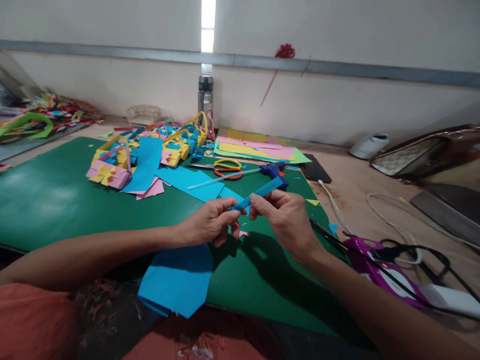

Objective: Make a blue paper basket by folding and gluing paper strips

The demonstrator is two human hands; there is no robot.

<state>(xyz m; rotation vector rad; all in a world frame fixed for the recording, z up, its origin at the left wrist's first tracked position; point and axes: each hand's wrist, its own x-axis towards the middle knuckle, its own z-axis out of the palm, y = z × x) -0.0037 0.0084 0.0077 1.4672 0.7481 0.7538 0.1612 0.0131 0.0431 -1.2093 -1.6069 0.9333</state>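
Between my two hands, above the green mat (285, 285), is a narrow folded strip of blue paper (268, 188). My left hand (215, 220) pinches its lower left end between thumb and fingers. Farther along, my right hand (287, 220) grips the strip with its thumb on top, and the far end sticks out beyond the fingers. Below my left hand a larger blue paper piece (180, 277) hangs over the mat's near edge. Just past the hands lie blue sheets (191, 182), scissors (228, 167) with yellow and orange handles, and a blue glue gun (275, 172) with a clear glue stick.
Small paper baskets (108, 172) with bows crowd the back left. Coloured sheets (258, 145) are stacked at the back, near a bottle (205, 95). On the right are a phone (316, 167), a purple power strip (382, 265) with cables, and a bag (416, 152).
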